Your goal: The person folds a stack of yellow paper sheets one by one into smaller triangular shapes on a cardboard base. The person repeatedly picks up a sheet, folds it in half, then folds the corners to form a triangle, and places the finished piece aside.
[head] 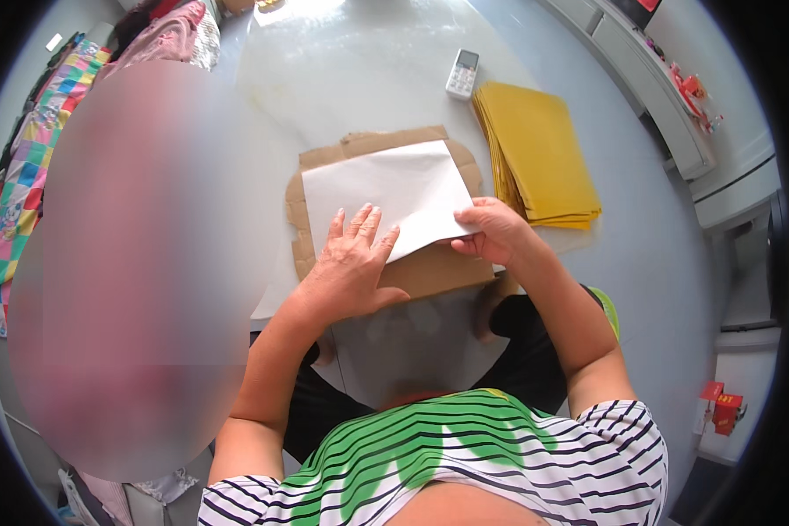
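Observation:
A white sheet of paper [381, 184] lies over a flat piece of brown cardboard [434, 269] on the table in front of me. My left hand [355, 263] rests palm down on the paper's lower left part, fingers spread. At the sheet's lower right corner, my right hand [493, 227] pinches the edge between thumb and fingers, and the paper bends up a little there. Cardboard shows past the sheet on every side, with torn, uneven edges at the left and top. Just right of the right hand sits a stack of yellow sheets or envelopes [539, 151].
A white remote control [462, 73] lies beyond the yellow stack on the pale glossy table [342, 85]. A large blurred area covers the left side. A colourful patchwork cloth [39, 158] is behind it. Along the right wall runs a light cabinet [657, 85].

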Tool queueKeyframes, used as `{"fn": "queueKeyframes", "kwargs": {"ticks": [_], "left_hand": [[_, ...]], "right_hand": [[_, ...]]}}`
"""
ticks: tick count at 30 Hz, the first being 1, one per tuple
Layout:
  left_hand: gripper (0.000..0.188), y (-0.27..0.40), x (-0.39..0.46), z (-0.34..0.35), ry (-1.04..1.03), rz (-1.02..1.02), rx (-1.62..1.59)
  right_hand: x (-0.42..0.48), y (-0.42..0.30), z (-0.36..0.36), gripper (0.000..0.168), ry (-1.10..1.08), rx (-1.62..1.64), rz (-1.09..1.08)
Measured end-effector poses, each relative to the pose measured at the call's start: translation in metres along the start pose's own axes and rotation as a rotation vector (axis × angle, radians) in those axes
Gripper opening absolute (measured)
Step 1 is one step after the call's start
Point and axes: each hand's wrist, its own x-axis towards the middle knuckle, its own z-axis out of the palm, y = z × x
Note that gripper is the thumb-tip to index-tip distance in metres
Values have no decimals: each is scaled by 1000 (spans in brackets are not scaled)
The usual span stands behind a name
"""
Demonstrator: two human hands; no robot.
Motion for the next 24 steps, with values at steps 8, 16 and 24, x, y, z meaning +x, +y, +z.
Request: {"fn": "queueKeyframes", "kwargs": {"ticks": [8,16,24], "left_hand": [[29,-8,2,13,14,-37,109],[16,-15,-9,-14,-214,-119,-24],[8,-36,-22,-24,-130,-223,-515]], "right_hand": [[-9,-6,-7,39,2,-213,-39],[-33,4,4,63,39,-1538,-1208],[-20,13,-11,10,-135,-1134,-873]]}}
